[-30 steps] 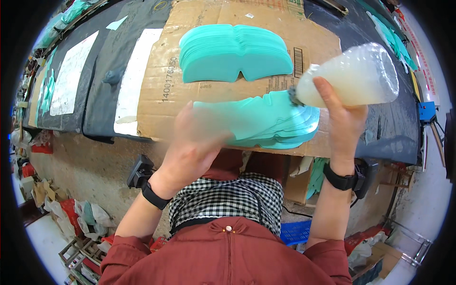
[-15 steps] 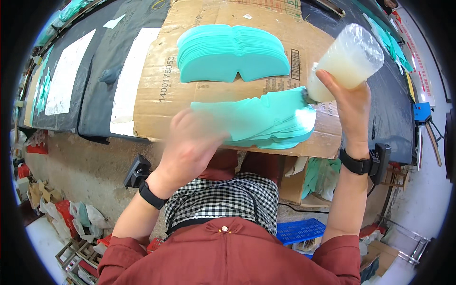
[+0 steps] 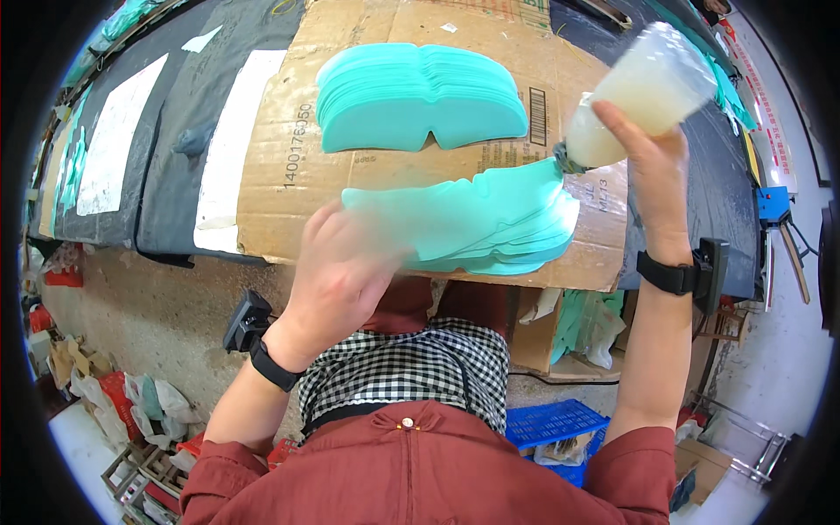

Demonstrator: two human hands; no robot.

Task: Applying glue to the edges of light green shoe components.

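- Top sheet [image 3: 464, 203]: teal, lying across the near pile on the cardboard, its left end at the left hand and its right end at the nozzle.
- Near pile [image 3: 525, 249]: teal sheets fanned unevenly at the right, close to the cardboard's near edge.
- Nozzle [image 3: 567, 160]: dark, at the lower end of the bottle, over the right end of the top sheet.
- Bottle [image 3: 652, 83]: clear, with cloudy pale contents, tilted with its base up and to the right.
- Right hand [image 3: 654, 157]: wrapped around the bottle from below, thumb along the near side, the grip closed firmly on it.
- Left hand [image 3: 337, 280]: fingers curled at the left end of the top sheet; blur covers the tips, so whether they pinch or merely press cannot be told.
- Stack [image 3: 424, 118]: teal sheets, notched at the near edge, beyond the near pile and apart from it.
- Cardboard [image 3: 262, 206]: brown, flat beneath both groups, on the dark table [image 3: 700, 210].
- White panel [image 3: 229, 166]: just left of the cardboard.
- Wristbands: black, one on each forearm.
- Crate [image 3: 551, 422]: blue, below the table.
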